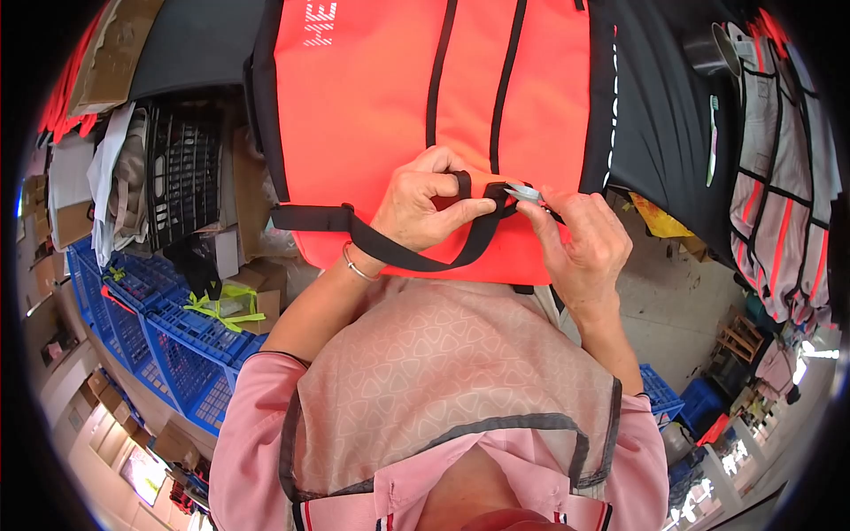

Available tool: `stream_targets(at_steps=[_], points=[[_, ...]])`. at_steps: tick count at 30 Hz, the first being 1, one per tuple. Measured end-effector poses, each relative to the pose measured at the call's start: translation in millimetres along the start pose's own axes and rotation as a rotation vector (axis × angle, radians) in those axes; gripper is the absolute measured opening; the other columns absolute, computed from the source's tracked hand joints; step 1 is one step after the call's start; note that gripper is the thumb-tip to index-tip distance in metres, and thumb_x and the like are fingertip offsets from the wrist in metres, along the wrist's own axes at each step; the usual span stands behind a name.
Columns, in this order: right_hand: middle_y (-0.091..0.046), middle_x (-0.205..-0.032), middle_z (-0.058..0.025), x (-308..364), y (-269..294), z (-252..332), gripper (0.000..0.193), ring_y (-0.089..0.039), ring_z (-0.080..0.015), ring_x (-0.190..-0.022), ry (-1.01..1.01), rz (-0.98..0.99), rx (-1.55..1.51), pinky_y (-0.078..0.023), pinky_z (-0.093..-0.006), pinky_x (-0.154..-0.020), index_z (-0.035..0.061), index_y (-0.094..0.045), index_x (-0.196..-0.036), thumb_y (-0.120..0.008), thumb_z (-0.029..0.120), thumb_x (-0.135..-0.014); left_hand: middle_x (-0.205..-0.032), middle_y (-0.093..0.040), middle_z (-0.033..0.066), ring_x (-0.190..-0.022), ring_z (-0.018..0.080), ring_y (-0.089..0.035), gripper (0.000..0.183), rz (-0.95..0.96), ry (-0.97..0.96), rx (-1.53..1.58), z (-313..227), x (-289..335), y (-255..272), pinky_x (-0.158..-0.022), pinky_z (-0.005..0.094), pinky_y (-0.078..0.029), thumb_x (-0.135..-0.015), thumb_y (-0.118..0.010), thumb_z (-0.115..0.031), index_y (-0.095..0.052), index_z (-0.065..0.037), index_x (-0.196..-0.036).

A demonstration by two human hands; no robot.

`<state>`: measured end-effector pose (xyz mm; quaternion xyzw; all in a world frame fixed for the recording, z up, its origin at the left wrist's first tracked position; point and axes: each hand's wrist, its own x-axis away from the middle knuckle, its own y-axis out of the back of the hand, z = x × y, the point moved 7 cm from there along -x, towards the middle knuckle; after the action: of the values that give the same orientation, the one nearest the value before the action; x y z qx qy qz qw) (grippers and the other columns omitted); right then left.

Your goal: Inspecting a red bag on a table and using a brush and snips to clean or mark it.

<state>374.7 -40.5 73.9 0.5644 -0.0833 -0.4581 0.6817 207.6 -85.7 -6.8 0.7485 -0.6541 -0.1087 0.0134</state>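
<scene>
A bright orange-red bag (354, 115) with black side panels and black straps lies in front of me, its lower end close to my body. My left hand (418, 202) pinches a black webbing strap (403, 254) near the bag's lower middle, with part of the strap looping below the fingers. My right hand (584, 241) is closed around small metal thread snips (524, 191). Their blades point left and touch or lie very near the strap, just right of my left thumb. The exact blade contact is too small to tell.
Blue plastic crates (190, 341) stand at the left, below a black basket (183, 177). Black fabric (660, 106) covers the surface right of the bag. Grey pieces with black and red trim (770, 168) hang at the far right.
</scene>
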Motion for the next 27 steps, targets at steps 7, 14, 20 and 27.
stream_targets(at_steps=[7,14,20,27], points=[[-0.059,-0.065,-0.0009,-3.8,-1.2,4.1,0.026,-0.056,-0.0174,-0.057,0.045,0.004,0.043,-0.042,-0.0318,-0.050,0.0104,-0.067,-0.082,-0.085,0.024,-0.069,-0.075,-0.054,0.0059,-0.072,0.0176,-0.055,0.023,0.021,0.006,-0.035,0.0,0.2,0.8,-0.064,0.0315,-0.044,-0.074,-0.083,-0.012,-0.065,0.002,-0.070],[-0.061,-0.066,-0.0017,-5.7,-12.9,-7.9,0.023,-0.056,-0.0169,-0.058,0.035,-0.031,-0.095,-0.043,-0.0305,-0.052,0.0087,-0.067,-0.082,-0.084,0.019,-0.071,-0.082,-0.059,0.0039,-0.080,0.0136,-0.056,0.016,0.099,0.116,0.118,3.3,-5.2,1.3,-0.071,0.0280,-0.046,-0.081,-0.079,-0.013,-0.075,-0.003,-0.093],[-0.068,-0.083,-0.0049,9.9,-37.3,-46.9,0.021,-0.061,-0.0082,-0.074,-0.610,0.122,-0.839,-0.051,-0.0252,-0.065,0.0030,-0.067,-0.096,-0.080,0.008,-0.080,-0.086,-0.061,0.0049,-0.081,0.0125,-0.057,0.015,0.105,0.151,0.169,12.8,-2.8,0.0,-0.073,0.0272,-0.047,-0.082,-0.078,-0.012,-0.072,0.001,-0.088],[-0.063,-0.093,-0.0068,7.3,-17.5,-7.8,0.054,-0.067,-0.0174,-0.077,-0.067,0.018,-0.363,-0.056,-0.0296,-0.063,0.0077,-0.069,-0.111,-0.077,-0.007,-0.060,-0.093,-0.065,0.0071,-0.085,0.0129,-0.059,0.015,0.077,0.142,0.197,10.0,-6.1,0.1,-0.075,0.0271,-0.048,-0.083,-0.077,-0.010,-0.069,0.003,-0.083]])
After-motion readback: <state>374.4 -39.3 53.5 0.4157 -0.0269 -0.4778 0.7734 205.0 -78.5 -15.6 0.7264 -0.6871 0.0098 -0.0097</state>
